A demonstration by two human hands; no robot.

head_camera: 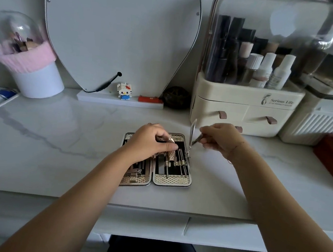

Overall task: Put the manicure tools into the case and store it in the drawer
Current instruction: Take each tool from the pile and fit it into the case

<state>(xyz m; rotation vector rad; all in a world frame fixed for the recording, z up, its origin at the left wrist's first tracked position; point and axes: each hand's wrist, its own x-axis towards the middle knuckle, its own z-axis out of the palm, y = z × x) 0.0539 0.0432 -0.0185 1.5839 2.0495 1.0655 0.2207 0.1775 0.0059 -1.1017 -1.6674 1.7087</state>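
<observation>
Head view, one case [172,179], left hand [149,142], right hand [219,138] pinching one tool [191,135]

Case [171,180]: open flat, centre of bench [59,135]. 2 halves side by side, gold mesh trim, black lining. Thin metal tools [180,164] strapped lengthwise in rt half; others at near end of left half. Silver hinged tool [192,132] at case's far-right edge, one arm upright, pinched by right hand [219,139].

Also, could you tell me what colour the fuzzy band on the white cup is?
The fuzzy band is pink, in the head view.
</observation>
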